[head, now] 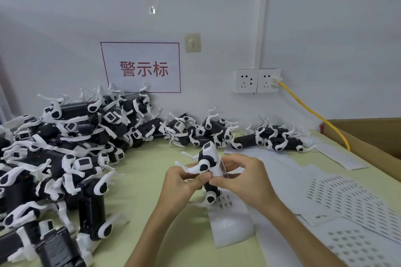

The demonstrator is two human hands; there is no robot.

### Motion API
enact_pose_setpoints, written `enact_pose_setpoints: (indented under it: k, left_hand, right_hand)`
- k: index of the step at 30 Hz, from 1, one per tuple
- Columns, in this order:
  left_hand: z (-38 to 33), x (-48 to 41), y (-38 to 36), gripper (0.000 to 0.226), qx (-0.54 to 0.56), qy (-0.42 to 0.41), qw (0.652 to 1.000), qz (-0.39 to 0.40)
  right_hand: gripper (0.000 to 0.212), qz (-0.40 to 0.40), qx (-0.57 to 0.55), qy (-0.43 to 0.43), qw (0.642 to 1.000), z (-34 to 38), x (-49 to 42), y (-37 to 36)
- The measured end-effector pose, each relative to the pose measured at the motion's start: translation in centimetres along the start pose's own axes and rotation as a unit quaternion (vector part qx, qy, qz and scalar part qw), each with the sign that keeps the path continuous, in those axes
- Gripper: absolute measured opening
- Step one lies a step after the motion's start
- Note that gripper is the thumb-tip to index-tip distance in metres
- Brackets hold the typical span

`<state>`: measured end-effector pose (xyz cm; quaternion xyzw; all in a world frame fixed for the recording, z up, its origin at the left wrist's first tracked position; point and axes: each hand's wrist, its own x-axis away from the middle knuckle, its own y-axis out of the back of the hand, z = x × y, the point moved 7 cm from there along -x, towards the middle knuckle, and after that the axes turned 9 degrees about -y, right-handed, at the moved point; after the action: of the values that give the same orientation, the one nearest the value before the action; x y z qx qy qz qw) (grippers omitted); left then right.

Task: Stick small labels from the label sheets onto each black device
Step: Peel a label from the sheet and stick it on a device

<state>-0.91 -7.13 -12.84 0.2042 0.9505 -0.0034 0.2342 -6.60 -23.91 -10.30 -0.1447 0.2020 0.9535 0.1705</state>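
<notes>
— What is being held, and where?
— A black-and-white device [209, 163], lifted over the middle of the green table [152, 180] by 2 hands. The left hand [180, 182] curls round its white limb. The right hand [245, 182] pinches its side with thumb and forefinger.
— Is a label between the fingers?
— Too small to tell.
— And the label sheets [347, 199]?
— They lie overlapping on the right. A white strip [232, 223] lies under the hands. A pile of devices [65, 147] fills the left, and a row of devices [217, 132] lines the wall.
</notes>
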Motion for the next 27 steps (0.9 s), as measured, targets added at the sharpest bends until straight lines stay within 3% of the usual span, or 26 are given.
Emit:
enact_pose_setpoints:
  k: [5,9,11,14,16,17,19,21,22,24,27]
  left_hand:
    - [0.1,-0.1,-0.3,0.022,0.023,0.007,1.0,0.014]
    - [-0.2,-0.4,1.7,0.04,0.086,0.007,0.995,-0.058]
    - [-0.1,-0.4,2.7,0.038,0.096,0.007,0.99,-0.104]
    - [0.0,-0.2,3.1,0.033,0.102,0.014,0.985,-0.141]
    - [0.1,-0.2,2.8,0.036,0.104,0.018,0.984,-0.142]
    - [0.1,-0.2,2.6,0.038,0.103,0.017,0.985,-0.135]
    - [-0.1,-0.2,2.0,0.041,0.098,0.015,0.988,-0.12]
    - [0.0,-0.1,1.7,0.042,0.097,0.016,0.989,-0.114]
    - [0.0,-0.1,1.6,0.042,0.098,0.017,0.989,-0.111]
    - [0.0,-0.1,1.4,0.042,0.104,0.021,0.989,-0.107]
    - [0.2,0.0,1.1,0.044,0.111,0.036,0.988,-0.103]
  right_hand:
    - [0.03,0.105,-0.034,-0.015,0.994,0.0,-0.4,-0.1]
    - [0.005,0.289,-0.075,-0.061,0.952,-0.1,0.4,0.2]
    - [0.021,0.372,-0.094,-0.071,0.921,0.2,1.1,-0.1]
    - [0.068,0.518,-0.097,-0.071,0.847,0.6,2.9,-0.8]
    - [0.079,0.573,-0.113,-0.063,0.809,0.7,3.6,-0.9]
    - [0.069,0.552,-0.159,-0.055,0.817,1.1,3.1,-0.7]
    - [0.049,0.363,-0.348,-0.097,0.859,1.0,-0.2,1.0]
    - [0.067,0.127,-0.511,-0.173,0.833,-1.3,-2.6,3.4]
    - [0.077,0.062,-0.524,-0.208,0.823,-2.7,-3.0,3.9]
    - [0.076,0.023,-0.451,-0.274,0.849,-5.0,-2.6,3.5]
    - [0.048,0.042,-0.31,-0.288,0.905,-5.6,-1.9,1.7]
